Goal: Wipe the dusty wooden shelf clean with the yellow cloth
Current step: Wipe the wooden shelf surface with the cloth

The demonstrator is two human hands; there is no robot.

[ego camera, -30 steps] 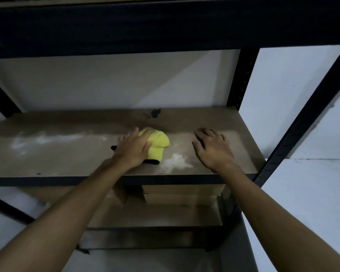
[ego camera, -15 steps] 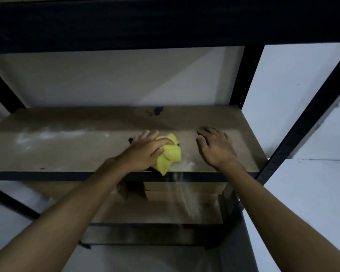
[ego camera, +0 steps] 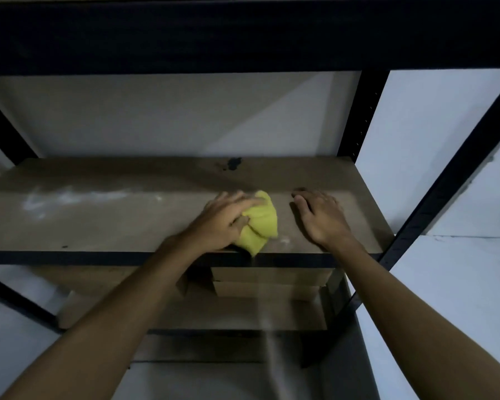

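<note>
The cloth is yellow and bunched, lying on the shelf right of its middle, with its lower tip hanging over the dark front edge. The left hand lies over the cloth's left side, fingers reaching across its top and the thumb tucked into a fold, so it grips the cloth against the board. Just to the right, apart from the cloth, the right hand rests palm down on the shelf with fingers loosely spread and holding nothing. A small pale smudge of dust sits on the board between the cloth and the right hand, near the front edge. A longer streak of white dust lies well to the left. A dark stain marks the board near its back. A thin pale haze trails down below the front edge under the cloth. The board sits in a black metal frame, with a lower shelf underneath and a pale wall behind.
</note>
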